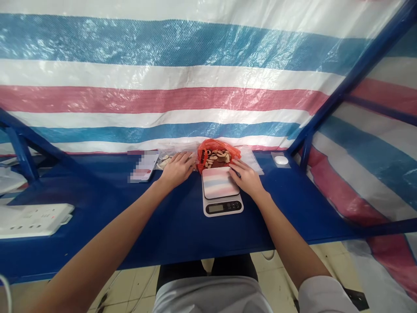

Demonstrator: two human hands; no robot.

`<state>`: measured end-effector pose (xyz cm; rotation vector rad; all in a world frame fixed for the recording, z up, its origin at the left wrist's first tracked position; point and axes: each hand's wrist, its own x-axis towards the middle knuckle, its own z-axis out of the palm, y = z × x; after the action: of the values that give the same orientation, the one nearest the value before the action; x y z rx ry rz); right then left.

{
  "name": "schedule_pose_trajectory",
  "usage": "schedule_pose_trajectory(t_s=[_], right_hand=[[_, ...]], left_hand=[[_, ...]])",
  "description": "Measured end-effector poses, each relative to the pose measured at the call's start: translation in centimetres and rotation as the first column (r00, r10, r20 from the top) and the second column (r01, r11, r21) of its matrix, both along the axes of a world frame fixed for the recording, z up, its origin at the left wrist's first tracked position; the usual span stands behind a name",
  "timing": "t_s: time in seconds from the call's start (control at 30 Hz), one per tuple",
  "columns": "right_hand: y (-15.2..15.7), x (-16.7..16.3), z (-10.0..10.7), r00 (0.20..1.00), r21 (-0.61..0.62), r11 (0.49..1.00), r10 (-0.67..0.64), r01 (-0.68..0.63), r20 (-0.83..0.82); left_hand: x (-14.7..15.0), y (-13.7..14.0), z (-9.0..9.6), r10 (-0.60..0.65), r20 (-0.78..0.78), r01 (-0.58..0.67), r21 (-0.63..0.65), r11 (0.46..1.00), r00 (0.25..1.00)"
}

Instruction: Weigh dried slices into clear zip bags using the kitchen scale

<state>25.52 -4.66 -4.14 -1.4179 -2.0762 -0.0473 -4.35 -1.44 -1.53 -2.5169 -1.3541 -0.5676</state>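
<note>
From the head camera, the red bag [212, 144] of dried slices [219, 158] sits on the counter [182, 230] just behind the scale [223, 191]; left hand [177, 168] is loosely spread by a clear bag [172, 148], right hand [246, 175] at the red one's edge, can't tell if pinching. Probably light, floppy, slippery plastic with brittle bits inside, so I'd grab the gathered rim.

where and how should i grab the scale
Probably by both side edges of the scale, near its display, one hand from each side: it lies flat, those edges look free, and the red bag crowds its back.
</note>
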Motion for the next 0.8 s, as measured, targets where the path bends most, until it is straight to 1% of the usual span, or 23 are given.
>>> schedule_pose_trajectory(t_s=[0.17, 0.33, 0.47, 0.57, 0.67, 0.8], right_hand=[[0.7, -0.3, 0.2, 0.999, 0.044, 0.999, 0.025, -0.027, 0.042], [1.1, -0.5, 0.2, 0.995, 0.021, 0.998, 0.061, -0.063, 0.076], [1.4, -0.9, 0.1, 0.994, 0.024, 0.997, 0.073, -0.075, 0.084], [1.4, -0.7, 0.4, 0.993, 0.054, 0.995, 0.073, -0.078, 0.093], [0.9, 0.2, 0.6, 0.993, 0.087, 0.994, 0.054, -0.063, 0.101], [-0.2, 2.5, 0.1, 0.991, 0.083, 0.997, -0.005, -0.006, 0.133]], left_hand=[[-1.8, 1.4, 0.1, -0.055, -0.054, 0.052, -0.052, 0.997, 0.997], [-3.9, 2.1, -0.4, -0.078, -0.041, 0.074, -0.101, 0.992, 0.996], [-4.2, 2.0, -0.5, -0.07, -0.005, 0.069, -0.106, 0.992, 0.998], [-3.5, 1.1, 0.0, -0.058, 0.03, 0.059, -0.058, 0.997, 0.998], [-2.0, -0.7, 0.3, -0.013, 0.075, 0.011, 0.028, 1.0, 0.997], [0.1, -3.7, -0.4, 0.02, 0.155, -0.03, 0.065, 0.997, 0.988]])
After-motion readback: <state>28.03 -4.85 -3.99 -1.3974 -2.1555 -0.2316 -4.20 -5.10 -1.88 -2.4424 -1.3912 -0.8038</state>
